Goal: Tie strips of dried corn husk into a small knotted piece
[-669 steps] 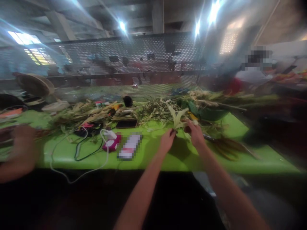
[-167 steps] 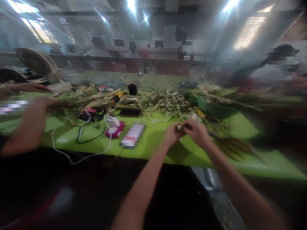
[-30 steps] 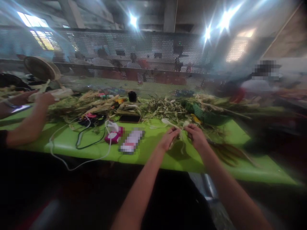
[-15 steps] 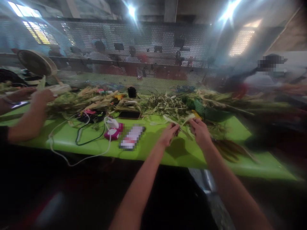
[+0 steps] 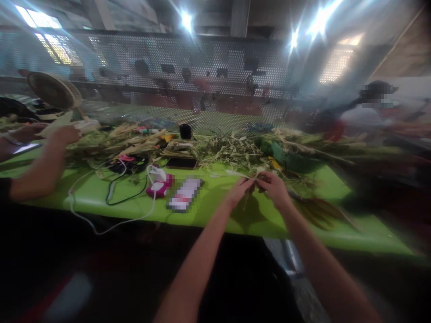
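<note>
Fingers (image 5: 264, 176) of the left hand (image 5: 239, 190) and right hand (image 5: 273, 186) are clamped on pale plant strips (image 5: 233, 173) — these sit between the two hands, one end poking out past the fingers, above the green worktop (image 5: 210, 208). Dry leaves (image 5: 232, 150) lie heaped beyond the fingers, a bright-screened phone (image 5: 185, 194) to their left.

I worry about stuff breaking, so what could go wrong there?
The thin pale strip pinched by the left grip and right grip might tear or slip. The white cable droops below the green table's front edge, so a knee could snag it and tug the pink socket block. The bright-screened phone lies near that edge and might get knocked off.
</note>
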{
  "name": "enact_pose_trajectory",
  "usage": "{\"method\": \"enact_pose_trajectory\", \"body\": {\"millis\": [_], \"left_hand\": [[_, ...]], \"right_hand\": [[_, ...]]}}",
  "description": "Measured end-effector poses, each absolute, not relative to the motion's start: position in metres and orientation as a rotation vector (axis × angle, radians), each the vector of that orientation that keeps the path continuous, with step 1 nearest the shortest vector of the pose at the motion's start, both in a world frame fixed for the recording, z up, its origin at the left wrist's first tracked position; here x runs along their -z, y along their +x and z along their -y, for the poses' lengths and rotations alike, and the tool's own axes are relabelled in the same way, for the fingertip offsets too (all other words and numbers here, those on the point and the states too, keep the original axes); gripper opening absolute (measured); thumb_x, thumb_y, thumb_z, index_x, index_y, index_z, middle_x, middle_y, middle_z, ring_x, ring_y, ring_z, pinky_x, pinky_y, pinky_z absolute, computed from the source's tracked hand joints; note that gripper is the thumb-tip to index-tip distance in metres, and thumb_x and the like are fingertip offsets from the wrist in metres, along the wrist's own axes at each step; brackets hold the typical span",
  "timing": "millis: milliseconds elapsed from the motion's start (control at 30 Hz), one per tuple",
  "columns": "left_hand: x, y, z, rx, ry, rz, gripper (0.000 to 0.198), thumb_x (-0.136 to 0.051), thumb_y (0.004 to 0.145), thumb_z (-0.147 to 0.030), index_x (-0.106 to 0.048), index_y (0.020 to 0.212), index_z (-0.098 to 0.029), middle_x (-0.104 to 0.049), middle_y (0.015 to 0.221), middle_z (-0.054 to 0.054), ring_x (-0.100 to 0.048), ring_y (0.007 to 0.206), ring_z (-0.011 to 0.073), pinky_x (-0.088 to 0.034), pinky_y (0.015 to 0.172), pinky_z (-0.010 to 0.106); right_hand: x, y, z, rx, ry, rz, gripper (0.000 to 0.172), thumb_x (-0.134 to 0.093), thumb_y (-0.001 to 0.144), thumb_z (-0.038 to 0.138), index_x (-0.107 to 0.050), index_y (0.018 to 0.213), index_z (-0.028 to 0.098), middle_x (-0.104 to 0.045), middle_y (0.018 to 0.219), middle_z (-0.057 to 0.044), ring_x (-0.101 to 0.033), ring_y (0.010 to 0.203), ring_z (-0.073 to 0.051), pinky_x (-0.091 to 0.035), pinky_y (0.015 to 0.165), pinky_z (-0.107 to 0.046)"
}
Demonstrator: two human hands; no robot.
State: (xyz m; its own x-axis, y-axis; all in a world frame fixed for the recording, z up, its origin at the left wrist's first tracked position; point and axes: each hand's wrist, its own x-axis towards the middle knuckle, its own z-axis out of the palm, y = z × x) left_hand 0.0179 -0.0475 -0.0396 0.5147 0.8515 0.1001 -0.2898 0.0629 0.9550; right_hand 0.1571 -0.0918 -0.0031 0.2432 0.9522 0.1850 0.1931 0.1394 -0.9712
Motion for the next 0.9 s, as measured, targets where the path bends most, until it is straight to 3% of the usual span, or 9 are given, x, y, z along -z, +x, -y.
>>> {"method": "enact_pose_trajectory", "body": {"millis": [100, 233, 367, 533, 733, 900], "left_hand": [[0.043, 0.021, 0.045, -0.946, 1.298, -0.61, 0.027, -0.066, 0.08, -0.043, -0.065, 0.082, -0.017, -0.055, 0.068, 0.0, -0.045, 0.064, 0.0118, -0.035, 0.063, 0.026], [0.042, 0.021, 0.045, -0.979, 1.279, -0.665, 0.024, -0.063, 0.082, -0.041, -0.066, 0.087, -0.018, -0.062, 0.081, 0.003, -0.052, 0.074, 0.0142, -0.04, 0.067, 0.026], [0.039, 0.018, 0.045, -1.021, 1.253, -0.689, 0.021, -0.063, 0.083, -0.04, -0.066, 0.085, -0.018, -0.062, 0.082, 0.004, -0.052, 0.075, 0.015, -0.041, 0.069, 0.027], [0.039, 0.019, 0.045, -0.977, 1.272, -0.613, 0.026, -0.065, 0.081, -0.043, -0.066, 0.086, -0.018, -0.058, 0.074, 0.002, -0.049, 0.07, 0.0135, -0.038, 0.067, 0.027], [0.04, 0.021, 0.048, -0.97, 1.115, -0.557, 0.034, -0.063, 0.081, -0.05, -0.057, 0.075, -0.018, -0.049, 0.067, -0.002, -0.044, 0.064, 0.0114, -0.039, 0.066, 0.027], [0.04, 0.022, 0.049, -0.948, 1.078, -0.606, 0.035, -0.063, 0.081, -0.052, -0.063, 0.081, -0.017, -0.058, 0.079, 0.001, -0.051, 0.072, 0.0123, -0.041, 0.07, 0.027]], "right_hand": [[0.008, 0.161, 0.089, -0.753, -1.323, 1.202, 0.045, -0.079, 0.06, 0.053, -0.064, 0.087, 0.02, -0.057, 0.059, 0.003, -0.051, 0.052, -0.012, -0.044, 0.047, -0.024], [0.012, 0.167, 0.088, -0.675, -1.333, 1.208, 0.042, -0.077, 0.064, 0.05, -0.066, 0.09, 0.019, -0.056, 0.06, 0.004, -0.047, 0.053, -0.011, -0.041, 0.048, -0.023], [0.008, 0.171, 0.092, -0.686, -1.358, 1.23, 0.045, -0.074, 0.068, 0.05, -0.069, 0.099, 0.018, -0.056, 0.061, 0.003, -0.048, 0.054, -0.011, -0.039, 0.048, -0.023], [0.001, 0.168, 0.094, -0.83, -1.424, 1.258, 0.047, -0.069, 0.068, 0.063, -0.067, 0.068, 0.016, -0.048, 0.05, 0.003, -0.038, 0.044, -0.009, -0.028, 0.041, -0.023], [0.008, 0.165, 0.089, -0.779, -1.384, 1.169, 0.042, -0.077, 0.062, 0.056, -0.067, 0.074, 0.018, -0.058, 0.06, 0.001, -0.042, 0.05, -0.01, -0.03, 0.044, -0.023], [0.009, 0.165, 0.091, -0.816, -1.371, 1.15, 0.041, -0.073, 0.066, 0.057, -0.066, 0.067, 0.017, -0.06, 0.061, -0.001, -0.044, 0.051, -0.011, -0.031, 0.046, -0.025]]}}
